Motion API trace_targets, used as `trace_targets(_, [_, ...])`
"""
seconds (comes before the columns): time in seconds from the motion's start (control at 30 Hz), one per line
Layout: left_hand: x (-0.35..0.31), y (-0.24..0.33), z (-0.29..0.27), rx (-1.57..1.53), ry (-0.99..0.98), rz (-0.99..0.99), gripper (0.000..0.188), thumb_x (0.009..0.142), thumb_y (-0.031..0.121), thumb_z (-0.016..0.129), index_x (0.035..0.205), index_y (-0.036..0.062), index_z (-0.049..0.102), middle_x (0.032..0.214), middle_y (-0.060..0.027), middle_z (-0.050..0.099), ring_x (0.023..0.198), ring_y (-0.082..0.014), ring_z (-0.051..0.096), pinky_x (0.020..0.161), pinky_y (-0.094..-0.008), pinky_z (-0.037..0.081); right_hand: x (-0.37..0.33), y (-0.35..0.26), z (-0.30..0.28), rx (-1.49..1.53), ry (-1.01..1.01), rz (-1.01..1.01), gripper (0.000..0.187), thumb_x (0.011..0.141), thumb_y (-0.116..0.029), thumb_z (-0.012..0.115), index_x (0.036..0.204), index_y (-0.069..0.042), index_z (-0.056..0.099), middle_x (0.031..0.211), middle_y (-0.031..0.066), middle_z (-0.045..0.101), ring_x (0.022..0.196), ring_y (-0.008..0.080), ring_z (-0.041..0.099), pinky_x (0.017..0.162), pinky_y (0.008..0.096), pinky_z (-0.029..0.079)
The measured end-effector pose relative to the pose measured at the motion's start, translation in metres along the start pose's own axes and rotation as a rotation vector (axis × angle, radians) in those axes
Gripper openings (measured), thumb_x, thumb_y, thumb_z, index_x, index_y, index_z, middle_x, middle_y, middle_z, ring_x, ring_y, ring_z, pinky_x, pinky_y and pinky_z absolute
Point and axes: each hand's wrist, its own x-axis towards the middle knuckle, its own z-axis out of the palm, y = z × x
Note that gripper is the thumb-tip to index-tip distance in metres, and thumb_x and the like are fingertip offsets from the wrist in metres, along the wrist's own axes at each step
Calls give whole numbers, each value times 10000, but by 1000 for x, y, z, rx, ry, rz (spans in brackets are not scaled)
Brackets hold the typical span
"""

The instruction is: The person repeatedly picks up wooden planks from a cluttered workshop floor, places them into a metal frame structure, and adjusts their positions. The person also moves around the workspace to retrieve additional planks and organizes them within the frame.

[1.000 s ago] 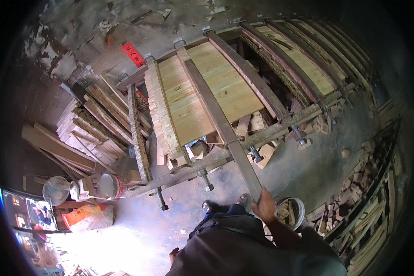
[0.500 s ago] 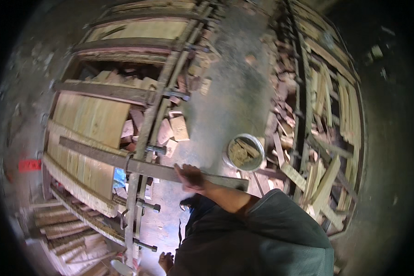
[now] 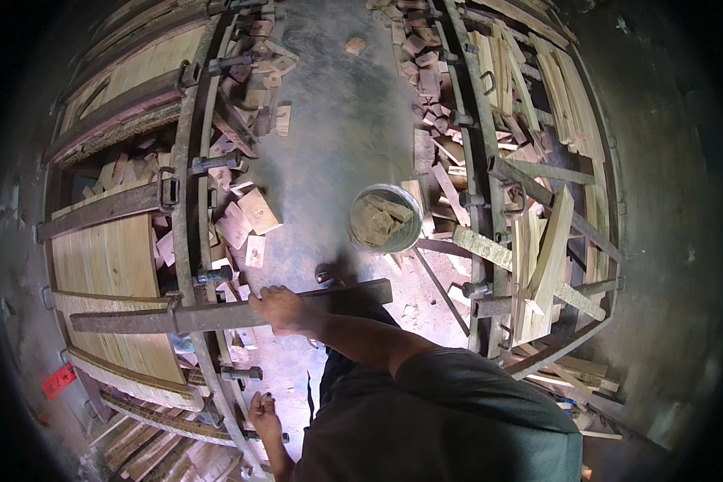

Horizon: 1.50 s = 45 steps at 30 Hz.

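My right hand (image 3: pixel 278 310) is closed round a long, dark, flat bar (image 3: pixel 217 316), probably metal, that lies across the left rack. The bar passes through a loop at the frame rail (image 3: pixel 186 281), and its right end reaches past my forearm. Below it, my left hand (image 3: pixel 265 414) hangs beside the rail, fingers loosely curled and apart with nothing visible in them. A bolt (image 3: pixel 243 373) projects from the rail just above that hand. Under the bar, light wooden boards (image 3: pixel 108 261) lie side by side as a panel in the rack.
A round bucket (image 3: pixel 418 225) of wood scraps stands on the floor (image 3: pixel 329 120) between the two racks. Offcuts (image 3: pixel 259 210) lie along the left rack's foot. At right, another rack (image 3: pixel 478 201) holds loose planks (image 3: pixel 548 257). A red tag (image 3: pixel 59 381) is at far left.
The view has shifted, so the racks and bucket appear further left. My right hand still grips the bar, which now lies more level. My left hand has come further into view.
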Motion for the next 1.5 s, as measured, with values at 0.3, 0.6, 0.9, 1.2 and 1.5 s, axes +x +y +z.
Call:
trace_targets(0.3, [5,1,-1,32,-58,-17,397,952,45,627,1305,-103,521,1015,-100,703,838,-146,651,769,-257,517,6,-5,-6,55,-138,82,803,599,-53,785,1327,-1,452,1140,244,586,1095,383,598,904,470,489])
trace_targets(0.6, [59,60,33,-339,-130,-137,465,951,102,613,1377,-45,501,1067,-117,681,853,-202,682,684,-293,538,-24,-25,-29,-57,-60,49,770,604,-116,772,1307,12,483,1032,209,628,957,364,644,822,448,522])
trace_targets(0.9, [144,153,95,-1082,-372,-288,308,985,232,577,1251,76,562,1194,-125,648,1038,-305,633,901,-470,504,-104,32,-77,-204,-18,105,635,616,-103,726,1218,-54,531,956,201,614,935,404,641,778,489,515])
trace_targets(1.2, [126,143,169,-1142,-457,-351,407,969,337,630,1270,67,585,1314,-128,627,1235,-320,576,1052,-540,444,-215,102,-138,-282,63,195,563,599,-87,714,1131,-73,533,959,183,599,920,405,633,786,506,491])
trace_targets(1.5, [96,145,210,-1092,-320,-336,412,961,340,639,1268,72,586,1285,-125,639,1215,-313,593,1050,-535,457,-251,129,-157,-202,26,262,623,631,-126,721,1239,-96,591,1030,167,637,1027,359,616,875,449,495])
